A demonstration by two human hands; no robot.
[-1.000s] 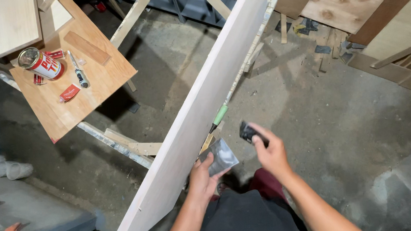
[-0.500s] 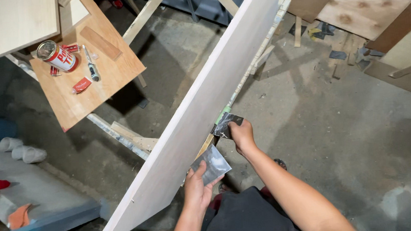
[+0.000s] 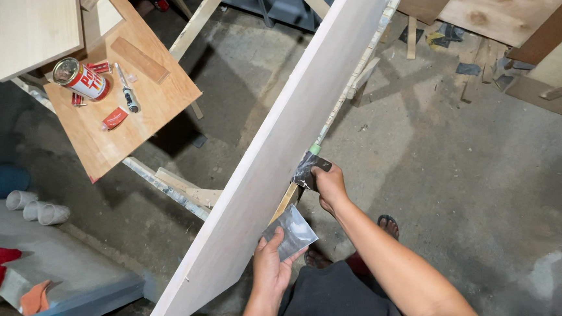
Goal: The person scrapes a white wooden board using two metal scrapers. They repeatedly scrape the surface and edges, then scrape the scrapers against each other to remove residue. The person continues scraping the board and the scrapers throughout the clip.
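A long pale wooden board (image 3: 274, 145) stands tilted on its edge, running from the lower left to the upper right. My right hand (image 3: 330, 182) presses a small dark scraper blade (image 3: 308, 169) against the board's right edge, near a green spot. Lower down, my left hand (image 3: 271, 264) holds a flat grey metal sheet (image 3: 290, 231) close to the same edge. Both forearms reach up from the bottom of the view.
A small brown table (image 3: 123, 128) at the upper left carries a red and white tin can (image 3: 82, 78), a utility knife (image 3: 127, 90), a wood block and red packets. Plywood sheets and offcuts lie at the upper right. White cups and red cloth sit at the left.
My right hand has moved left from free air to the board's edge with the scraper. My left hand has stayed by the edge with the grey sheet. The view shifted slightly.
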